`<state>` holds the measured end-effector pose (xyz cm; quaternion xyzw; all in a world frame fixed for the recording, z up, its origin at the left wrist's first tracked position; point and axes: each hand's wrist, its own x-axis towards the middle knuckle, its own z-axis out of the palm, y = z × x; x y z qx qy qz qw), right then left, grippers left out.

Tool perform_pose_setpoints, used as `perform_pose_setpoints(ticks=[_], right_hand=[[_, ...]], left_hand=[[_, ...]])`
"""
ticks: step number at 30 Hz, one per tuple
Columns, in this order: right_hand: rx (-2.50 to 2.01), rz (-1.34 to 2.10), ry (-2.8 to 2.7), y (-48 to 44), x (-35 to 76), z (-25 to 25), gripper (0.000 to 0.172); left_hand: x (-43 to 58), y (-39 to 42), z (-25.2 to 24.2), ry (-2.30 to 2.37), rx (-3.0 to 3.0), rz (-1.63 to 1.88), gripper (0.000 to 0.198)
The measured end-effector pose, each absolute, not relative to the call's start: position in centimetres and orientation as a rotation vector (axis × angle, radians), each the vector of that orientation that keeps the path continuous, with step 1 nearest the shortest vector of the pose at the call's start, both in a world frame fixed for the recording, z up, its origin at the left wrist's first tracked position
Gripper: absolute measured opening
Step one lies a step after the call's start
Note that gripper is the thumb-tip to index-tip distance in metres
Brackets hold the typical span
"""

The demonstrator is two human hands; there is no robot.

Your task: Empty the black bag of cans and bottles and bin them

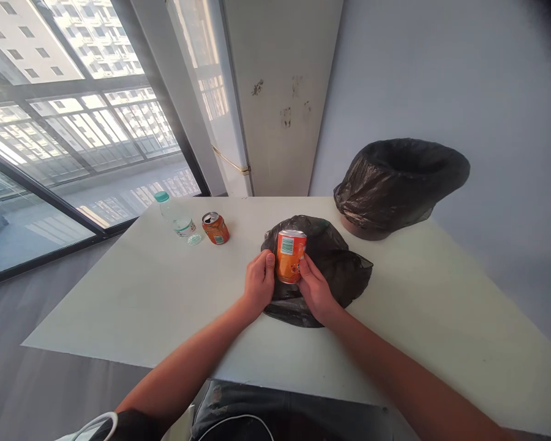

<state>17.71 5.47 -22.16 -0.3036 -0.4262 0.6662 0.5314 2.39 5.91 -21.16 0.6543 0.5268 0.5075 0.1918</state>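
An orange drink can [291, 255] stands upright over a crumpled black plastic bag [335, 263] on the white table [165, 294]. My left hand [258, 284] is closed against the can's left side, with its thumb up along the can. My right hand [315, 289] is closed on the can's right side. Both hands rest on the bag's near edge. I cannot tell whether the can sits on the bag or inside its mouth.
A second orange can [215, 228], opened, and a clear water bottle with a green cap [177, 215] stand at the table's far left. A bin lined with a black bag [397, 184] sits at the far right by the wall. Large windows are on the left.
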Motion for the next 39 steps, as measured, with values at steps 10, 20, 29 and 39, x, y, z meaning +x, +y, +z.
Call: perform_pose_setpoints(ticks=[10,20,29,39], right_hand=[[-0.618,1.607,-0.977,5.6,18.3,-20.3,0.055],[-0.609,1.553,-1.081,6.2,19.9,-21.3,0.062],[-0.706,1.281,-1.295,8.2,23.9,-19.9,0.057],[-0.682,1.239,-1.346,8.0,23.8,-19.8,0.048]], left_hand=[[1.8,5.7,-19.8,1.087,2.004,1.665,0.044],[1.7,6.1,-19.3,1.041,1.878,1.563,0.048],[0.6,6.5,-19.8,1.147,1.519,1.489,0.027],[0.4,6.0,-19.2,0.864,1.867,1.497,0.041]])
